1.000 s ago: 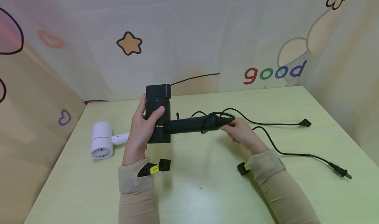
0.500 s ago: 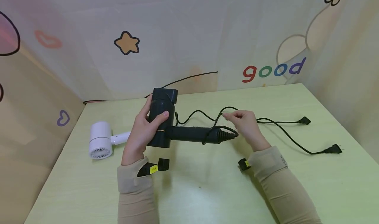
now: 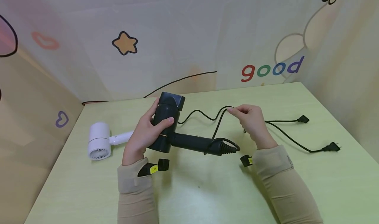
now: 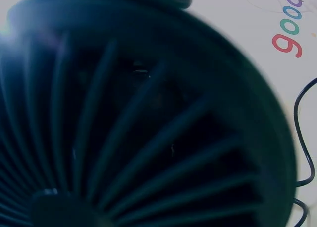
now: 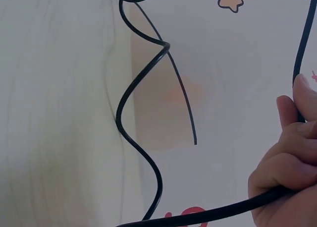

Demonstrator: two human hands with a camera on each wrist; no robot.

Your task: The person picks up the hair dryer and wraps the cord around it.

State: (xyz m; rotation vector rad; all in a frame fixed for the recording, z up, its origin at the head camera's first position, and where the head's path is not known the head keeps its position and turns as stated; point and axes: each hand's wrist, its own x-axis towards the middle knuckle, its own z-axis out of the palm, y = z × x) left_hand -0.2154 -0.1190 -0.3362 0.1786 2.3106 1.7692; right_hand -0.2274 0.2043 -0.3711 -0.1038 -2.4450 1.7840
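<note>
My left hand (image 3: 145, 135) grips the body of a black hair dryer (image 3: 168, 113) above the table, with the thumb across its front. The dryer's handle (image 3: 195, 143) points right and slightly downward, and a loop of its cord is wrapped around the handle's end. Between thumb and fingers my right hand (image 3: 251, 122) pinches the black cord (image 3: 219, 125), up and to the right of the handle. In the right wrist view, the cord (image 5: 213, 216) passes through the curled fingers of that hand (image 5: 287, 167). The dryer's round grille (image 4: 188, 133) fills most of the left wrist view.
A white hair dryer (image 3: 99, 138) lies on the table (image 3: 201, 201) at the left, its handle partly behind my left hand. Two black plugs lie at the right: a nearer plug (image 3: 331, 147) and a farther plug (image 3: 303, 119). Another wavy cord (image 3: 201, 111) runs behind the black dryer.
My right hand has moved away from the handle's end, up and to the right, drawing cord with it. The black dryer has tilted, its handle end lower. The nearer plug has shifted left and back.
</note>
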